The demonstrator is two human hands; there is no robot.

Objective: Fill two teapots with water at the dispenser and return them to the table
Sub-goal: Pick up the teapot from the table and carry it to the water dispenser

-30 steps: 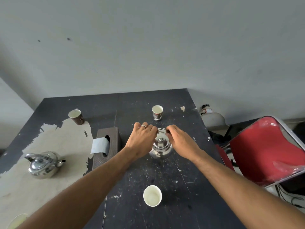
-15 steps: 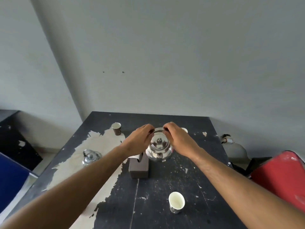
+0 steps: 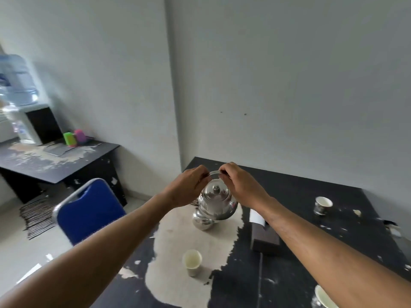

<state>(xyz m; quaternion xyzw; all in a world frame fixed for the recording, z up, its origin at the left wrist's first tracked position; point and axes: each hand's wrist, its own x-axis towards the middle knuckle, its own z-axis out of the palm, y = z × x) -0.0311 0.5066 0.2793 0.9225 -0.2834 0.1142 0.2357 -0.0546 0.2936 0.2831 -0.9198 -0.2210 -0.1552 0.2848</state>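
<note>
Barely begun: both your hands, left hand (image 3: 189, 185) and right hand (image 3: 239, 186), pinch the wire handle of a steel teapot (image 3: 216, 202), lifted above the table (image 3: 300, 196). Just beneath them, the second teapot (image 3: 202, 221) waits. Far to their left stands the water dispenser (image 3: 22, 112); both fillings remain.

A blue chair (image 3: 89, 210) stands at lower left of the frame; green and pink cups (image 3: 74, 137) sit on the far desk (image 3: 55, 165) at left; a brown tissue box (image 3: 264, 236) and paper cups (image 3: 192, 261) lie right of centre
</note>
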